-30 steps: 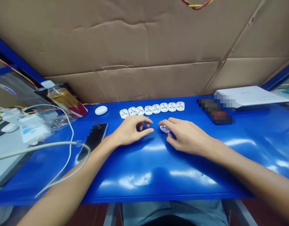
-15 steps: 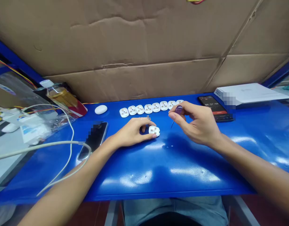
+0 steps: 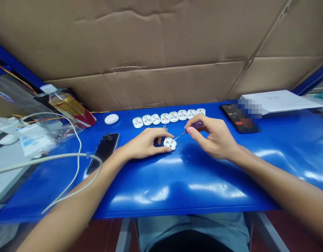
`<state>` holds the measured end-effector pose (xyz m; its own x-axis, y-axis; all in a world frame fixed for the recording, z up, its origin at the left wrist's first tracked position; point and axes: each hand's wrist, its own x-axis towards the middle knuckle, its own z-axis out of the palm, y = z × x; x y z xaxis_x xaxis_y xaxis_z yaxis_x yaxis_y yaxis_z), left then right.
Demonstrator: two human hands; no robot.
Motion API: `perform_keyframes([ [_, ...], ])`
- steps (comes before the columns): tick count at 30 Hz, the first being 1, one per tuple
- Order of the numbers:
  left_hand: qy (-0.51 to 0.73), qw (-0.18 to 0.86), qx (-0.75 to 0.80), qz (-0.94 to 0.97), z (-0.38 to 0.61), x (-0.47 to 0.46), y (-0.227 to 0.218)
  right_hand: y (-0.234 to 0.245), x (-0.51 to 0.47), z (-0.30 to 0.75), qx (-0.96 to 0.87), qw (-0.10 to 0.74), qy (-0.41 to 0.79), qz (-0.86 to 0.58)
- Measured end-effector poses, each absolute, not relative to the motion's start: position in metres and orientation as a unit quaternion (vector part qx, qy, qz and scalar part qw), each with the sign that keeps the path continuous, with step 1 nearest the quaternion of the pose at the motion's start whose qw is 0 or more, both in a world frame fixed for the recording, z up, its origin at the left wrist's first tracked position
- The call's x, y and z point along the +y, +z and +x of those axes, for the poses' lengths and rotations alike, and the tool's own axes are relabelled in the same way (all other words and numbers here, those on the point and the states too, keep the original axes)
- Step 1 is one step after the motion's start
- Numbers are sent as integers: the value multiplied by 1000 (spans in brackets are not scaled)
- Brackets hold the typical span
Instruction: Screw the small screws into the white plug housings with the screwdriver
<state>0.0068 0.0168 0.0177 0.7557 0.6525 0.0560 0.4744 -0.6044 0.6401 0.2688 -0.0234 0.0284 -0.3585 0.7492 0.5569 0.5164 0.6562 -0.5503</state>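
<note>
On the blue table (image 3: 177, 182), my left hand (image 3: 144, 143) pinches a small white plug part (image 3: 170, 143) between thumb and fingers, holding it against the surface. My right hand (image 3: 212, 136) grips a small screwdriver (image 3: 189, 130) with a dark purple handle. Its thin shaft slants down and left, and the tip rests on the plug part. Behind both hands lies a row of several matching white plug parts (image 3: 169, 117). A few small metal screws (image 3: 165, 128) lie just above my left fingers.
A black phone (image 3: 103, 152) lies left of my left hand, a white cable (image 3: 59, 164) looping past it. A white oval case (image 3: 111, 119), a bottle (image 3: 63, 103), a second phone with a timer (image 3: 239, 117) and a white box (image 3: 279, 101) line the back. Cardboard (image 3: 161, 45) walls the rear.
My right hand picked up the screwdriver, lifted it, then lowered its tip onto the plug part. My left hand uncovered that part and now pinches it.
</note>
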Motion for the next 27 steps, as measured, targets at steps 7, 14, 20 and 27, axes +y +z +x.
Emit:
perform_keyframes([
  [7,141,300,319,888,6,18,17,27,-24,268,-822,400,151,-377],
  [14,142,304,319,886,6,16,19,27,-24,269,-819,414,140,-371],
  [20,145,313,325,881,7,16,18,27,-25,269,-825,400,151,-370],
  [27,146,317,312,884,6,17,19,28,-23,271,-834,386,164,-358],
])
